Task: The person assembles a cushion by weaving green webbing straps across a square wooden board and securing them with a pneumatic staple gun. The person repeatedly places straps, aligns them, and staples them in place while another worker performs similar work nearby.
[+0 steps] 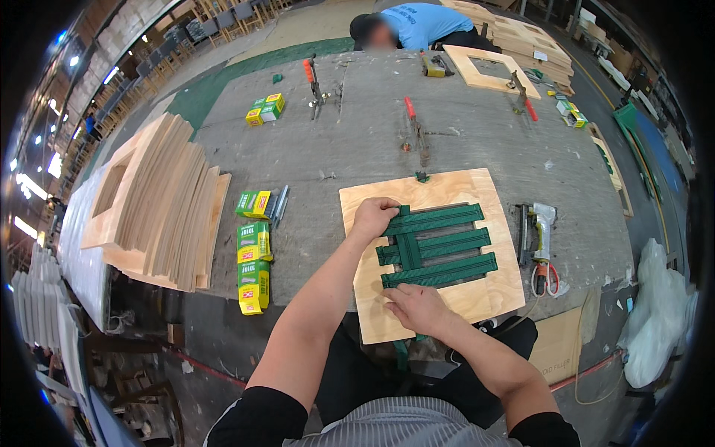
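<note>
A square plywood panel (477,294) with a cut-out in its middle lies before me at the table's front edge. Three dark green webbing straps (447,218) run side to side across the opening. One more green strap (408,252) crosses them front to back near the left side. My left hand (375,217) pinches the green webbing at the far left corner of the opening. My right hand (421,307) rests at the near left corner, fingers extended against the nearest strap's end and the wood. Part of the crossing strap is covered by the others.
A nail gun (544,231) and red-handled scissors (545,279) lie right of the panel. Green-yellow boxes (253,261) stand left, beside a stack of plywood panels (149,208). Farther off are toggle clamps (415,130) and another person (428,26) bending by the table.
</note>
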Available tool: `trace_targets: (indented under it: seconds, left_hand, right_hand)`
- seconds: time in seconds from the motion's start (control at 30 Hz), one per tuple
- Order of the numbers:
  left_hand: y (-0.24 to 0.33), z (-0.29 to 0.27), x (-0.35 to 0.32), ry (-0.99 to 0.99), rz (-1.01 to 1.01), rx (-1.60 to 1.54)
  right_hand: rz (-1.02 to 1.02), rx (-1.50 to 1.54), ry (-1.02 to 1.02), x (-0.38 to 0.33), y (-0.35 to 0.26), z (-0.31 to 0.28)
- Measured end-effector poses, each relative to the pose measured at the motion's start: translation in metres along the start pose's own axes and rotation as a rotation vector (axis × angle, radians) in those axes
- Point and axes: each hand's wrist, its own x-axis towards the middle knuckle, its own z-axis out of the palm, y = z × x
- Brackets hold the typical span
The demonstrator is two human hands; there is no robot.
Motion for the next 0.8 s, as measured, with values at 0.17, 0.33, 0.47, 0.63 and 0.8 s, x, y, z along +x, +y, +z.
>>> trace_targets:
  seconds: [0.17, 0.33, 0.47, 0.63, 0.8]
  left_hand:
    - [0.0, -0.007, -0.003, 0.028, 0.013, 0.08]
    - [0.028, 0.003, -0.038, 0.45, 0.231, 0.253]
    - [0.063, 0.001, -0.113, -0.254, 0.223, -0.263]
    - [0.082, 0.001, -0.174, -0.407, 0.345, -0.215]
    - [0.08, -0.002, -0.194, -0.265, 0.376, -0.096]
  right_hand:
    - [-0.106, -0.14, -0.023, 0.008, -0.001, -0.004]
    - [-0.154, -0.215, -0.125, 0.0, 0.001, -0.025]
    - [-0.141, -0.343, -0.147, -0.016, 0.012, -0.047]
    - [-0.177, -0.327, -0.22, -0.015, 0.019, -0.053]
    - [-0.197, -0.385, -0.362, -0.011, 0.002, -0.062]
